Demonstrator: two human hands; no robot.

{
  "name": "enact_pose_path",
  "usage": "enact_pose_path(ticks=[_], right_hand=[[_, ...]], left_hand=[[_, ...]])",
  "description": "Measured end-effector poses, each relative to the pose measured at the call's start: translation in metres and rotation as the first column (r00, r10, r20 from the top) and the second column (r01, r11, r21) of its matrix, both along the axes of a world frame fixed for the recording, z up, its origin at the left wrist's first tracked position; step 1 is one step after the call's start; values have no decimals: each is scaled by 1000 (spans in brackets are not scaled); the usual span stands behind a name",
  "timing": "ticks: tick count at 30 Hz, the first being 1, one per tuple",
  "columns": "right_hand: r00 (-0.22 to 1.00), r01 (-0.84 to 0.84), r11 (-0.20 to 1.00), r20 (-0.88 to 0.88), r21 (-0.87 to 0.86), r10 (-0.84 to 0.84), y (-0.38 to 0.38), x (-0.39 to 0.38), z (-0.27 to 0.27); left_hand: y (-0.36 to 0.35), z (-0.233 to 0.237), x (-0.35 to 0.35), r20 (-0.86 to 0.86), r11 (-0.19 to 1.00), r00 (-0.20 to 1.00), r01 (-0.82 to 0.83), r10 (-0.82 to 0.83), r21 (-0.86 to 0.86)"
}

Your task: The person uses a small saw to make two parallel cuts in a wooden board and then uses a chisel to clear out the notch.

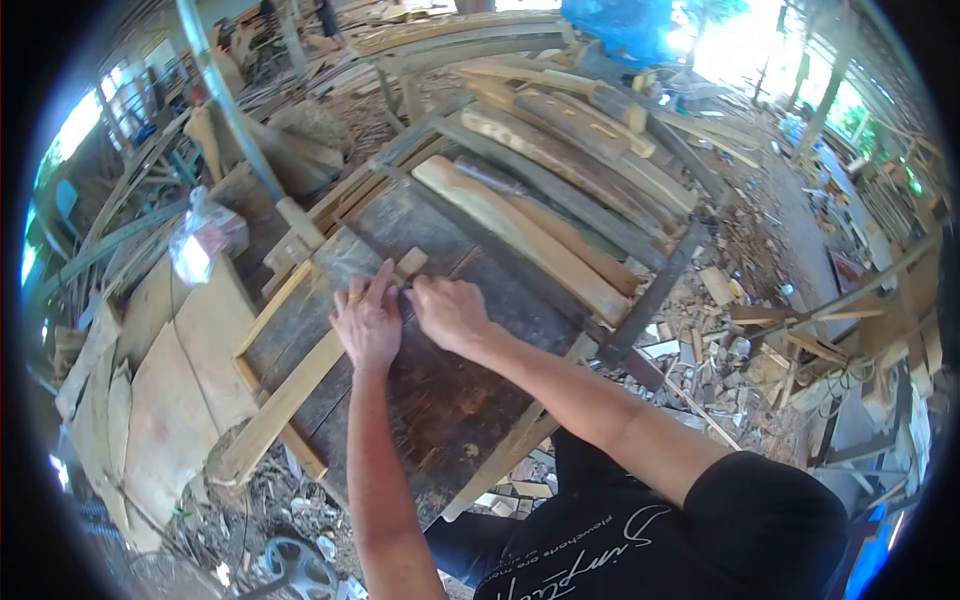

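My left hand point(368, 320), with a ring on one finger, lies on the upper end of a pale wooden plank point(285, 412), fingers stretched out. That plank slants across the dark, worn tabletop point(470, 385) and sticks out past its left edge. Close beside it, my right hand point(448, 312) is closed with its fingers curled toward the tabletop. Whatever it pinches, if anything, is hidden. Just beyond both hands sits a small light wood block point(411, 262).
Several rough boards point(520, 235) lie side by side on the table's far right part. A metal pole point(230, 100) rises at the left, near a hanging plastic bag point(207, 238). Wood scraps point(720, 285) litter the ground. A spoked wheel point(295, 570) lies below left.
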State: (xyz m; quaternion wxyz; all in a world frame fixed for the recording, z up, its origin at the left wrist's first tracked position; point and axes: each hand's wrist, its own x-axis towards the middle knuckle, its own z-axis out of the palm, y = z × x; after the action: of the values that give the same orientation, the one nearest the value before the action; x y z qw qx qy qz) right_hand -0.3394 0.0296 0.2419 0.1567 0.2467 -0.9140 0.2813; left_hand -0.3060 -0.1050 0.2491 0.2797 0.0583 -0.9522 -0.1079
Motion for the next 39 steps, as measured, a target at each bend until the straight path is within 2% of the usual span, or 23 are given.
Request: enact_pose_path(ticks=[3,5,6,8,10,12,14,18,20,28,32,34,35,36,37,39], right_hand=[[995,-31,998,-100,-53,26,-3,-7,-14],[992,-54,996,-116,-64,47,6,-3,-19],[990,-86,994,-121,-64,77,15,4,-21],[985,-140,988,-114,-65,132,30,19,-19],[995,-90,996,-47,2,90,37,29,-13],[997,-69,997,-27,-43,68,22,15,-11],[986,-96,995,-137,-25,91,4,-6,-12],[984,-106,994,-146,-40,99,13,4,-11],[994,-90,996,-57,-25,88,34,30,-11],[980,-136,990,-153,-36,129,5,0,-4],[992,-74,997,-99,24,76,40,37,-12],[986,-68,995,-150,68,77,42,38,-8],[996,-51,985,-70,166,63,36,28,-2],[991,-89,983,-82,159,103,24,14,-1],[993,-71,980,-75,187,86,11,0,-2],[998,-60,974,-10,218,64,-2,-8,1]], left_hand=[[0,1,-1,45,1000,999,-20,19,9],[-2,-3,-2,-70,999,997,-9,13,53],[-2,-8,-5,-64,999,998,-6,9,52],[-9,-20,-11,-138,994,988,-59,70,87],[-9,-13,-7,-89,995,993,-67,73,72],[-6,-10,-3,-35,997,998,-54,56,47],[-4,-9,-1,-42,999,998,-37,38,33],[-4,-10,0,-54,998,998,-35,38,45],[-4,-10,-1,-74,998,996,-39,42,45],[-3,-6,3,-99,996,994,-49,57,73],[-2,-8,2,-93,995,996,2,7,97],[-4,-7,3,-88,995,996,6,3,99],[-1,-4,3,-7,995,999,-51,52,91],[-8,-13,0,49,995,999,-6,1,100],[-6,-6,7,37,989,999,-21,16,146],[-9,-24,-5,-50,989,995,-77,83,126]])
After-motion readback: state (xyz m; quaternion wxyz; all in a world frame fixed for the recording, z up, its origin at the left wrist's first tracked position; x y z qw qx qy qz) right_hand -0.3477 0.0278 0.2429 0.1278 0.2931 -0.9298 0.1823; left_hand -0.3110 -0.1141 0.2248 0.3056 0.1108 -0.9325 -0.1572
